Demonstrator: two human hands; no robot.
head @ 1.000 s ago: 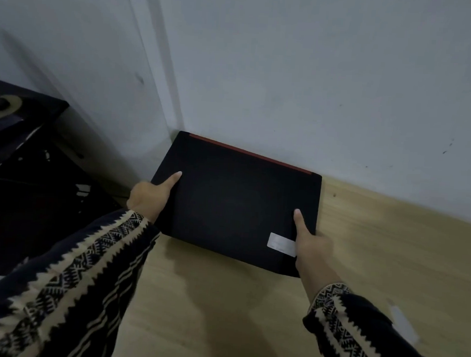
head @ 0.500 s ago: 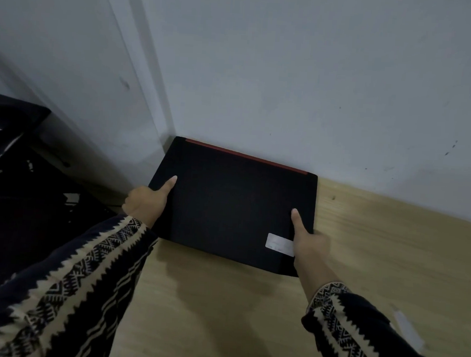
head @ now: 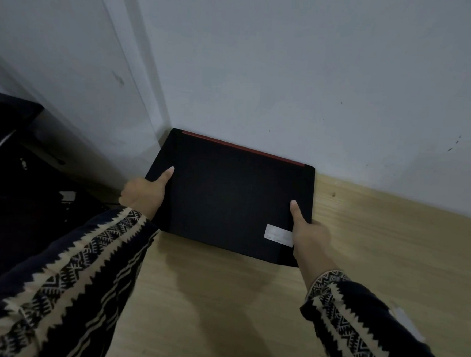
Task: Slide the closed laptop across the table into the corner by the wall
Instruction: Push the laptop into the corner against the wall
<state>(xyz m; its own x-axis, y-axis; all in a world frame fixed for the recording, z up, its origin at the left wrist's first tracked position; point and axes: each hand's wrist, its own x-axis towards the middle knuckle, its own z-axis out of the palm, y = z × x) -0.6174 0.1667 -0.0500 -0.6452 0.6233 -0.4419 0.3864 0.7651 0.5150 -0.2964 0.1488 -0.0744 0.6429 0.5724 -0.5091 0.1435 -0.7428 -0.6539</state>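
The closed black laptop (head: 227, 197), with a red strip along its far edge and a white sticker near its front right corner, lies flat on the light wooden table (head: 220, 302). Its far edge is against the white wall and its far left corner sits in the wall corner. My left hand (head: 144, 193) grips the laptop's left edge, thumb on the lid. My right hand (head: 308, 233) grips the right front corner, thumb on top, partly covering the sticker. My fingers are hidden under the edges.
White walls (head: 292, 70) meet in a corner right behind the laptop. Left of the table, lower down, stands dark furniture with dim objects (head: 12, 162). A pale scrap (head: 403, 315) lies on the table by my right sleeve.
The laptop barely moves; it stays in the corner against the wall. Both hands keep their grip. The view has shifted slightly left and down.
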